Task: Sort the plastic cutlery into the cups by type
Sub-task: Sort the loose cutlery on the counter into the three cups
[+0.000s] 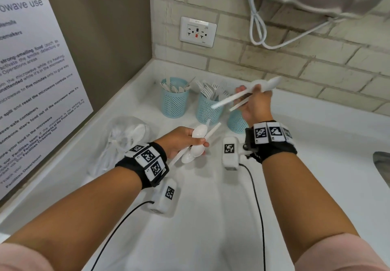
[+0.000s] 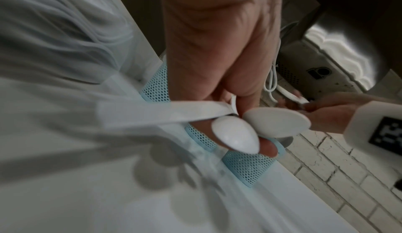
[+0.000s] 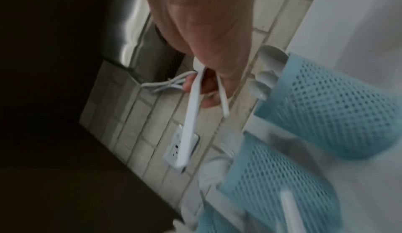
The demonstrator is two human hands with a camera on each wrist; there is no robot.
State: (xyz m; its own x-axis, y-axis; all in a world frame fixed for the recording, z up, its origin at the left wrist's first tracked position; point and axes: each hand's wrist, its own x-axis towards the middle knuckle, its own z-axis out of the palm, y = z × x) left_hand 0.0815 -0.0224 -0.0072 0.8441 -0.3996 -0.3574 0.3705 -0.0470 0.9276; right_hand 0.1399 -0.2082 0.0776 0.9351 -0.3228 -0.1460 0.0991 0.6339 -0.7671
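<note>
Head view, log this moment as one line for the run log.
left hand: holds white plastic spoons | right hand: holds spoons above teal mesh cups | bag of cutlery: on counter

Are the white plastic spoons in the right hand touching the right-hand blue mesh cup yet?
Apart. The right wrist view shows the white plastic spoons in the right hand with bare brick wall between their handles and the blue mesh cup.

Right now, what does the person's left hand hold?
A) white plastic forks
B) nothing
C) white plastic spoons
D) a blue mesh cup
C: the left hand grips white plastic spoons; the left wrist view shows two rounded bowls beside its fingertips, while the blue mesh cups stand apart on the counter.
</note>
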